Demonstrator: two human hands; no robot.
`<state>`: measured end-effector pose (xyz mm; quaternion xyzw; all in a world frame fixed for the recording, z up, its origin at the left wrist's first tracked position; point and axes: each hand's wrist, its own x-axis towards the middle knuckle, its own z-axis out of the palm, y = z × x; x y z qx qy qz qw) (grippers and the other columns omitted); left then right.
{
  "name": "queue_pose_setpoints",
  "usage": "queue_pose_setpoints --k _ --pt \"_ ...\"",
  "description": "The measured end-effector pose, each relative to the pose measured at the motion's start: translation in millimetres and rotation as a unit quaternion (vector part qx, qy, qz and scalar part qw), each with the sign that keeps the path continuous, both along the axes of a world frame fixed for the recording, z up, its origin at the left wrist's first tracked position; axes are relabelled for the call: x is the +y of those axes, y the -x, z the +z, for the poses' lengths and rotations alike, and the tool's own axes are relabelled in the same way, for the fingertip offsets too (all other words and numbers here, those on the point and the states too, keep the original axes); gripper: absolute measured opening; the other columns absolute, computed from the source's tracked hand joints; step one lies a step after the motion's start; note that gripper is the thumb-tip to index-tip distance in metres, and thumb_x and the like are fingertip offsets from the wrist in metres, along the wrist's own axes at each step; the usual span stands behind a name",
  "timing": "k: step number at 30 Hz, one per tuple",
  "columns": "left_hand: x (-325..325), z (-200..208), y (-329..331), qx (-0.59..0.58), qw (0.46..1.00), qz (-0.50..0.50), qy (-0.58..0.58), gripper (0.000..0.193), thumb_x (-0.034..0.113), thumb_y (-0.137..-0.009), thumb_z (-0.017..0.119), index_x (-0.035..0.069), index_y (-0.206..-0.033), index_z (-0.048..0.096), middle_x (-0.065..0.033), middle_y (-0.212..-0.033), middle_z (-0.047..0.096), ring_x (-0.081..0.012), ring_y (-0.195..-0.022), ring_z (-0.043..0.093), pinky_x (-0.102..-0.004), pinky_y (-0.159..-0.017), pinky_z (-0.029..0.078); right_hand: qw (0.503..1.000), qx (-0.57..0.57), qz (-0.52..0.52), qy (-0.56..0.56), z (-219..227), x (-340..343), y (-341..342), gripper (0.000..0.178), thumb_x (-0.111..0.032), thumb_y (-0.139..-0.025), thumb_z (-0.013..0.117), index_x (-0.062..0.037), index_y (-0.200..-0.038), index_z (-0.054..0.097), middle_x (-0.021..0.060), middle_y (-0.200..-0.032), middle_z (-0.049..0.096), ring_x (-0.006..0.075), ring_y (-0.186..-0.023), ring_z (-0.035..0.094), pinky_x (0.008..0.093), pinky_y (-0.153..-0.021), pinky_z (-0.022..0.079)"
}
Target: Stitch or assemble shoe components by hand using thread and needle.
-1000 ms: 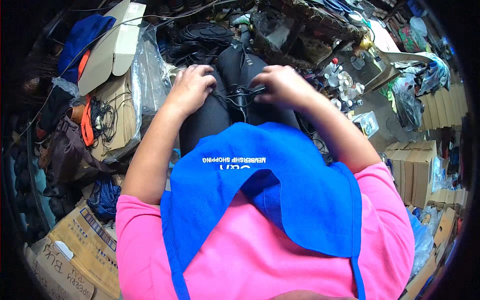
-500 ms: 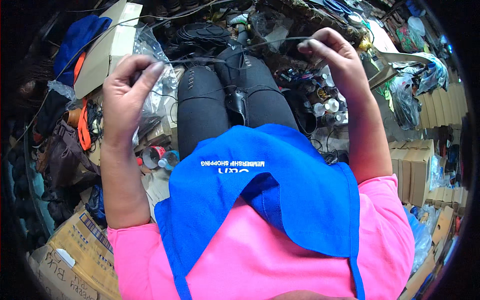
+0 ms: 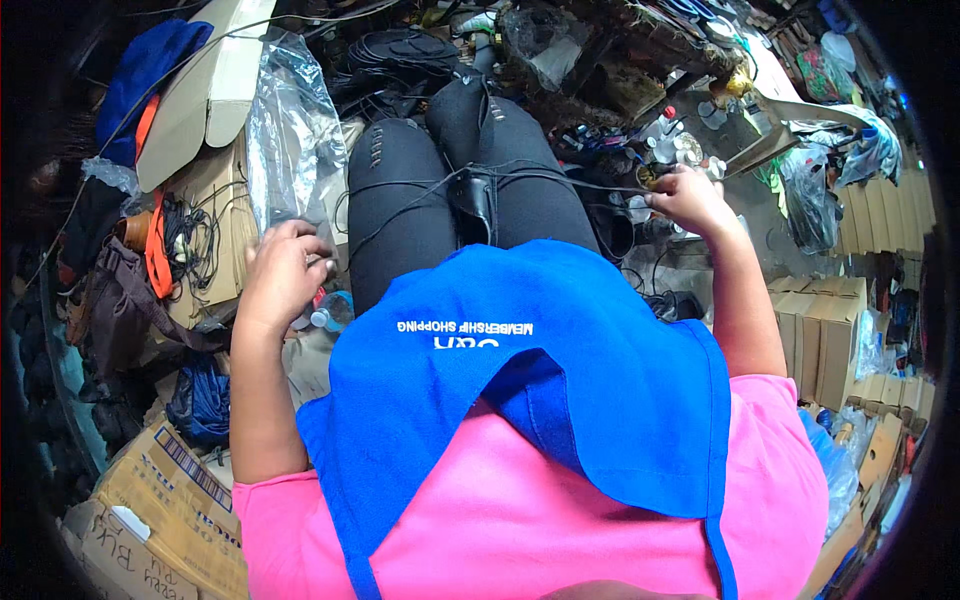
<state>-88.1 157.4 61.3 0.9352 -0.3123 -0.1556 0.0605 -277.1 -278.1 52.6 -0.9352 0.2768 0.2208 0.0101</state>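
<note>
My right hand (image 3: 690, 200) is closed in a pinch on a thin black cord (image 3: 615, 187), beside the right thigh. The cord runs leftward across both thighs, over a black leather piece (image 3: 475, 205) wedged between them; it looks like part of a shoe, though most of its shape is lost against the black trousers (image 3: 400, 220). My left hand (image 3: 283, 275) hovers left of the thighs, its fingers loosely bent and apart, with nothing visible in them. Just beyond it lies a clear plastic bag (image 3: 292, 130). A blue apron (image 3: 530, 310) covers my lap.
Cardboard (image 3: 190, 130) and orange straps (image 3: 155, 250) are at the left, with a yellow-brown carton (image 3: 165, 500) nearer me. Small bottles (image 3: 685, 150) stand at the far right. Folded cartons (image 3: 820, 330) are stacked farther right. A coil of black cord (image 3: 400, 55) lies beyond my knees.
Both hands have come down and nearer me from a raised position. The left hand has opened from its pinch. The cord now stretches low across the thighs to the right hand.
</note>
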Motion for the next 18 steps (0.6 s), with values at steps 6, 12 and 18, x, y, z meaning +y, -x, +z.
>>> queue_pose_setpoints --k 6,12,18 --pt "-48.7 2.6 3.0 -0.132 0.984 -0.009 0.119 0.032 0.019 -0.072 0.072 0.008 -0.101 0.065 -0.011 -0.104 0.061 -0.029 -0.106 0.054 -0.0449 -0.092 0.04 0.934 -0.279 0.199 -0.096 2.3 44.7 -37.0 0.035 -0.023 -0.074 0.073 -0.0114 -0.106 0.065 0.013 -0.109 0.058 0.032 -0.105 0.055 0.0404 -0.09 0.044" --pt "-82.9 -15.2 9.9 -0.142 0.969 -0.129 0.156 0.018 0.016 -0.071 0.071 0.005 -0.082 0.062 -0.0111 -0.083 0.059 -0.0311 -0.085 0.059 -0.043 -0.076 0.045 0.895 -0.287 0.315 -0.131 -26.0 98.1 -78.6 0.019 -0.022 -0.076 0.068 -0.007 -0.087 0.062 0.0107 -0.087 0.06 0.0328 -0.083 0.057 0.0412 -0.073 0.045" --pt "-38.9 -11.2 7.1 -0.058 0.976 -0.101 0.185 0.011 0.011 -0.073 0.067 0.003 -0.081 0.063 -0.0124 -0.08 0.06 -0.0327 -0.08 0.059 -0.0435 -0.072 0.046 0.919 -0.251 0.26 -0.156 -18.2 66.7 -44.1 0.016 -0.013 -0.077 0.064 -0.0079 -0.091 0.063 0.0098 -0.089 0.061 0.029 -0.09 0.059 0.0408 -0.078 0.043"
